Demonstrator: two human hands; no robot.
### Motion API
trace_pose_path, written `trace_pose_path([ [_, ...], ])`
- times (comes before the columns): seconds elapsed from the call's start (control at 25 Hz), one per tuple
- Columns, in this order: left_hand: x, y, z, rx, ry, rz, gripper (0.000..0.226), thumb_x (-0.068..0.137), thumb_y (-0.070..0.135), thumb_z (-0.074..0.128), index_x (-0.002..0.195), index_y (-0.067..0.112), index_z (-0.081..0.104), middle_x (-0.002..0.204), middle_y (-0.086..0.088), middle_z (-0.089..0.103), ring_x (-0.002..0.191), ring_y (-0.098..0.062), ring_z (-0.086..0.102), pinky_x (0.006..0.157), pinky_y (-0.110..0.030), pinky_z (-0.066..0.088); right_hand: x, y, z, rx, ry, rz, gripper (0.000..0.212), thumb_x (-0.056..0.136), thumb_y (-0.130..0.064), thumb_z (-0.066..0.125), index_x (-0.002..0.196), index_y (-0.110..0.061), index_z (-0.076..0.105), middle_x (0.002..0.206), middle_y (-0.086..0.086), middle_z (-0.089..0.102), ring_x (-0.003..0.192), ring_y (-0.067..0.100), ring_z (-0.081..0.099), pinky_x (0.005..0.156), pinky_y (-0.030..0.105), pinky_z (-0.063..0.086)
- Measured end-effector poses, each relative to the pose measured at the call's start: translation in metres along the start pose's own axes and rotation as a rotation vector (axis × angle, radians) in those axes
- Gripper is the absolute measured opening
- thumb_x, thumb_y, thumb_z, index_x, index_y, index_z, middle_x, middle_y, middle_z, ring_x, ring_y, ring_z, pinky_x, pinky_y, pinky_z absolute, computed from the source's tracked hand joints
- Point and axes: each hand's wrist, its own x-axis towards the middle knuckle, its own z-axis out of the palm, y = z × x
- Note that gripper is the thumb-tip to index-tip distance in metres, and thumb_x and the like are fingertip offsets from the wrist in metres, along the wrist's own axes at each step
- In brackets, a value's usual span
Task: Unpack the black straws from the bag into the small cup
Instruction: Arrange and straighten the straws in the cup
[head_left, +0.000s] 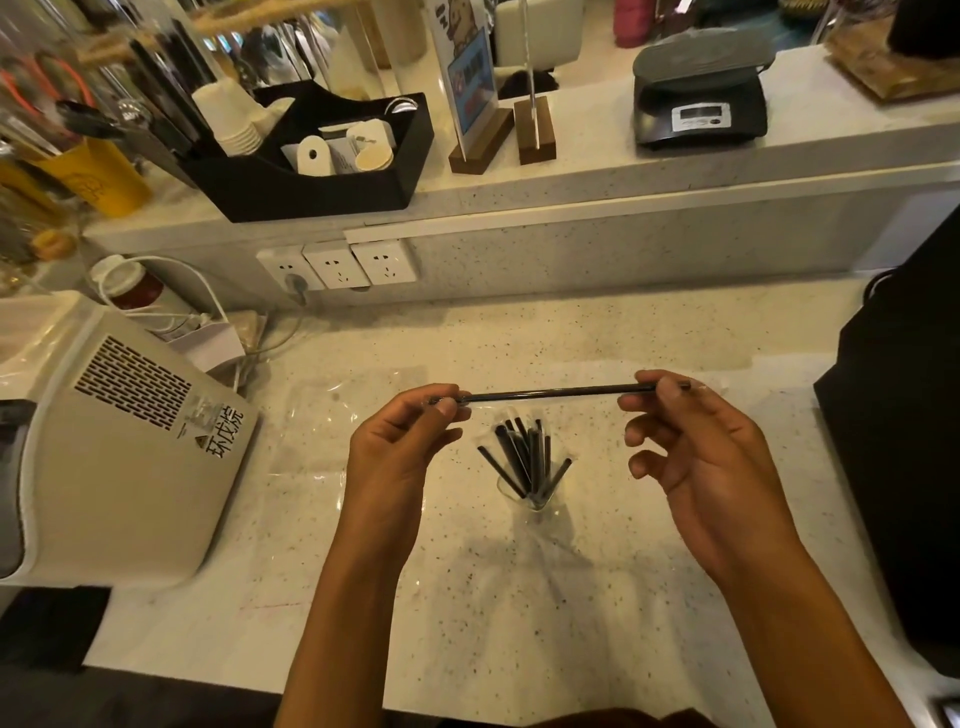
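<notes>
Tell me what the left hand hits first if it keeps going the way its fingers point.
The left hand points up and right, along the straw it pinches. First in that line is probably the right hand at the straw's other end, though depth is unclear from one view.

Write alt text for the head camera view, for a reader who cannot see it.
Two bare hands hold one black straw level above a speckled counter, the left hand pinching one end and the right hand the other. Just below it, a small clear cup holds several more black straws. A beige appliance sits at left.
</notes>
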Motion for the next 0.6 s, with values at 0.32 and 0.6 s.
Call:
trace_pose_path([
  [0.32, -0.007, -0.038, -0.004, 0.443, -0.035, -0.047, 0.037, 0.083, 0.029, 0.082, 0.116, 0.040, 0.069, 0.110, 0.016, 0.074, 0.104, -0.001, 0.068, 0.092, -0.028, 0.055, -0.014, -0.032, -0.006, -0.294, 0.154, -0.256, 0.022, 0.100, -0.029, 0.057, 0.093, -0.033, 0.078, 0.086, -0.001, 0.076, 0.076, 0.015, 0.070, 0.063, 0.027, 0.060],
  [0.6, -0.004, -0.055, 0.009, 0.512, -0.006, -0.052, 0.011, 0.085, 0.026, 0.081, 0.094, 0.029, 0.075, 0.087, 0.016, 0.077, 0.087, 0.001, 0.071, 0.092, -0.036, 0.056, -0.024, -0.048, -0.003, -0.703, 0.055, -0.427, 0.019, 0.090, -0.050, 0.056, 0.098, -0.039, 0.070, 0.089, -0.017, 0.075, 0.080, 0.010, 0.071, 0.065, 0.015, 0.058],
])
